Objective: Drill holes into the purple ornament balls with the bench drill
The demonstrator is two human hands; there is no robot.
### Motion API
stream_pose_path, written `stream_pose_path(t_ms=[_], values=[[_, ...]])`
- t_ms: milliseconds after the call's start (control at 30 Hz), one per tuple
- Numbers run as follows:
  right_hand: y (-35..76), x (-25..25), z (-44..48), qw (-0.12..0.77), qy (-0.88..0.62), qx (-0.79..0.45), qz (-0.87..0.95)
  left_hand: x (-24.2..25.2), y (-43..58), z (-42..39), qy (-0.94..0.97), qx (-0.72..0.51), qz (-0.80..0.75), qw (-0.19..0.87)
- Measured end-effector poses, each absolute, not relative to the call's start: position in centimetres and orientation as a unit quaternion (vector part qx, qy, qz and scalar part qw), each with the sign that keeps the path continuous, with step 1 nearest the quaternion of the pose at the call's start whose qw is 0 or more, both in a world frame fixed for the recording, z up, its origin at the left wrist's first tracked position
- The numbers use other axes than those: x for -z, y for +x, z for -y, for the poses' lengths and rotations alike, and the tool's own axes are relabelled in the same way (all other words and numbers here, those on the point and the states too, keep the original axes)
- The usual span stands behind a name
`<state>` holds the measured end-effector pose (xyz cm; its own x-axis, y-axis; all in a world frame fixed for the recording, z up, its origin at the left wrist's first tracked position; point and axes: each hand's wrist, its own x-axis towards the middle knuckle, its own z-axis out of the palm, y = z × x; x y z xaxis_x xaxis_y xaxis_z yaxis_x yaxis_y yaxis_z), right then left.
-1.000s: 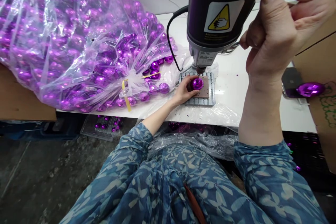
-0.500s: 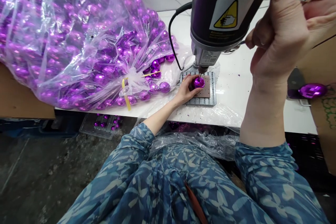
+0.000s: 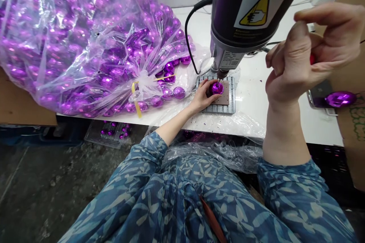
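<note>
Purple ball, left hand gripping; drill above

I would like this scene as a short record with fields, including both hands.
Left hand: holds purple faceted ball on brown board
Right hand: closed around lever, its end hidden
Machine: drill press with warning sticker; bit at ball's top, contact unclear
Left side: tied clear bag of purple balls
Right side: dark phone, another purple ball

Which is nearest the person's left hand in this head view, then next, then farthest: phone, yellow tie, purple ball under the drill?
1. Purple ball: in the left hand, under the drill.
2. Yellow tie: left, on the bag.
3. Phone: far right.
</note>
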<state>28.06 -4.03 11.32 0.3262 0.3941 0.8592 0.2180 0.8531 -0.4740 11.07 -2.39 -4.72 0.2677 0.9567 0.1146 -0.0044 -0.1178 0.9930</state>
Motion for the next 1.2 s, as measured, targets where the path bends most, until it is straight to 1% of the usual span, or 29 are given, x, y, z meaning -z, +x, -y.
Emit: stream_pose_path(t_ms=[267, 433, 500, 567, 667, 1067, 1133, 1200], values=[[28.2, -10.4, 4.2, 0.781, -0.24, -0.06, 0.574, 5.9, 10.9, 2.0, 0.639, -0.442, -0.392, 0.492], [28.4, -9.6, 4.2, 0.774, -0.266, -0.046, 0.573, 7.2, 10.6, 1.4, 0.733, -0.361, -0.41, 0.406], [28.6, -9.1, 3.8, 0.775, -0.259, -0.027, 0.576, 7.5, 10.5, 1.2, 0.749, -0.354, -0.413, 0.378], [28.9, -8.4, 3.3, 0.773, -0.221, -0.004, 0.594, 7.7, 10.5, 1.2, 0.752, -0.359, -0.416, 0.364], [29.1, -7.3, 2.8, 0.767, -0.174, 0.016, 0.618, 7.8, 10.5, 1.2, 0.754, -0.36, -0.417, 0.358], [29.6, -5.2, 2.7, 0.756, -0.162, 0.043, 0.632, 7.5, 10.6, 1.3, 0.753, -0.356, -0.418, 0.363], [29.4, -5.4, 2.8, 0.754, -0.159, 0.043, 0.636, 7.4, 10.6, 1.4, 0.753, -0.356, -0.418, 0.362], [29.1, -6.5, 3.0, 0.761, -0.165, 0.04, 0.626, 7.3, 10.7, 1.4, 0.753, -0.362, -0.414, 0.363]])
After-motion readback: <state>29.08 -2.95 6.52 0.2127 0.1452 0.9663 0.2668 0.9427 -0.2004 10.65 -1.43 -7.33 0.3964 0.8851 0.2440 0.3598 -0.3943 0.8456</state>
